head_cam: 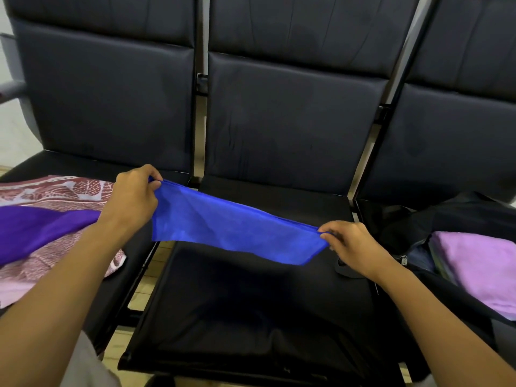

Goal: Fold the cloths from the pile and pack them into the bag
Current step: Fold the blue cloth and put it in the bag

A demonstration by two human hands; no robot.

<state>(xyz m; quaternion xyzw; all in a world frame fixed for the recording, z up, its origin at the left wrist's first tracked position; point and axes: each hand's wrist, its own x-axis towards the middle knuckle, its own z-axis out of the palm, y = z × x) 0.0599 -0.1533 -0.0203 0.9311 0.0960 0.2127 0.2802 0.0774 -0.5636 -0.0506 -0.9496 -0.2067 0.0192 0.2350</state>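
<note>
A blue cloth point(231, 223) hangs stretched above the middle seat point(251, 317), folded over along its top edge. My left hand point(134, 196) pinches its left top corner, and my right hand point(349, 244) pinches its right top corner. On the left seat lies the pile: a purple cloth point(36, 227) over a pink patterned cloth point(58, 191). A black bag point(446, 219) sits open on the right seat with a folded lilac cloth point(483, 269) inside it.
Three dark padded seats stand in a row with tall backrests point(293, 113). Metal frame bars point(199, 129) separate the seats, and a pale floor shows through the gaps. A grey armrest point(11, 89) juts out at the far left.
</note>
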